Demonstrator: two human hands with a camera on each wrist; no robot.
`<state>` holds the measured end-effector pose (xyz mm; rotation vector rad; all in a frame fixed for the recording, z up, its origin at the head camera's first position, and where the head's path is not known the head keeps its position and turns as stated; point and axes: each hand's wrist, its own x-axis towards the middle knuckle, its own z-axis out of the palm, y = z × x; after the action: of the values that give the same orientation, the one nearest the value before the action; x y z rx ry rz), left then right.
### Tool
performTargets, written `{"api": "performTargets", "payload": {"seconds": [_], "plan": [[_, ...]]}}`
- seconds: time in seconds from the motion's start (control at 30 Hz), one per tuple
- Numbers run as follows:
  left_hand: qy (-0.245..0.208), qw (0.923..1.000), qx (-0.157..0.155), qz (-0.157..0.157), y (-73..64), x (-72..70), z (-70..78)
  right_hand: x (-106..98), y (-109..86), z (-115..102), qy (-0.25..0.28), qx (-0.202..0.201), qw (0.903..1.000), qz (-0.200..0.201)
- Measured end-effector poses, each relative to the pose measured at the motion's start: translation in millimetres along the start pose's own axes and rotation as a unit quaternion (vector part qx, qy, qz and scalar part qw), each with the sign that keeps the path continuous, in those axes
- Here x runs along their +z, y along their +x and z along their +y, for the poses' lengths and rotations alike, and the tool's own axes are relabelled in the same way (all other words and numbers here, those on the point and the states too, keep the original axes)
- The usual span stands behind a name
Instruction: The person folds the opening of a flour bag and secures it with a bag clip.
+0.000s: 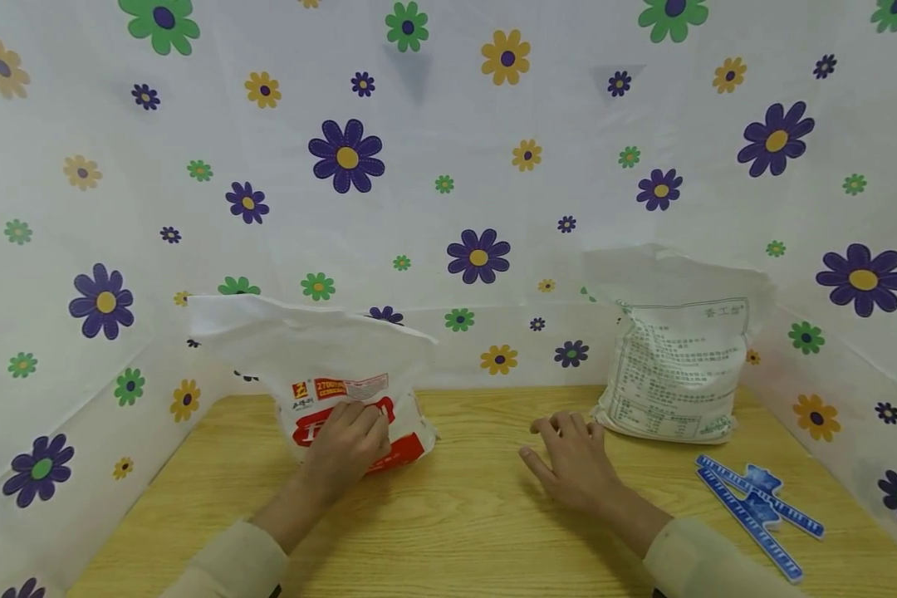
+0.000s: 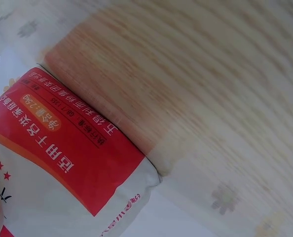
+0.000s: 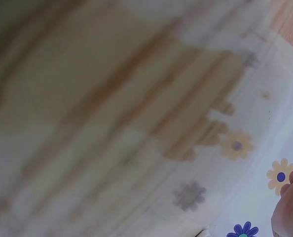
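Left hand (image 1: 346, 444) touching red-white bag (image 1: 340, 374) (grip unclear); right hand (image 1: 574, 461) relaxed, tabletop (image 1: 463, 465) between.

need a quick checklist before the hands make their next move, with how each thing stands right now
1. Left hand on the red-and-white bag: ok, it touches the printed front.
2. Left hand's hold secure: cannot tell, the fingertips are hidden.
3. Right hand free: ok, it holds nothing, thumb apart from the fingers.
4. Right hand touching the green-printed bag: cannot tell, its fingers are close to the lower left corner.
5. Green-printed bag steady: ok, it seems to stand upright on the table.
6. Blue rulers away from the right hand: ok, they lie to its right.
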<state>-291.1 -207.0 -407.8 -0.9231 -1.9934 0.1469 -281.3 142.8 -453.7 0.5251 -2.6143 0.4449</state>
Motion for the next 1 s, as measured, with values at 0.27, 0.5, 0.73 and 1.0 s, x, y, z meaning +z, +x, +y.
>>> {"api": "performTargets", "payload": {"seconds": [0.27,0.5,0.73,1.0], "plan": [[-0.007,1.0,0.0,0.007,1.0,0.3,3.1,1.1,-0.2,-5.3,0.003,-0.006,0.9999,-0.009],[-0.008,0.9999,0.003,0.008,3.0,-1.2,6.1,1.8,0.5,-7.2,0.001,0.002,0.9998,-0.019],[-0.011,0.9999,0.001,0.005,5.4,-3.7,10.8,2.1,1.2,-8.4,0.003,0.008,0.9995,-0.031],[-0.02,0.9998,0.0,-0.006,8.7,-7.8,17.2,3.6,1.2,-10.3,0.008,0.008,0.999,-0.044]]}}
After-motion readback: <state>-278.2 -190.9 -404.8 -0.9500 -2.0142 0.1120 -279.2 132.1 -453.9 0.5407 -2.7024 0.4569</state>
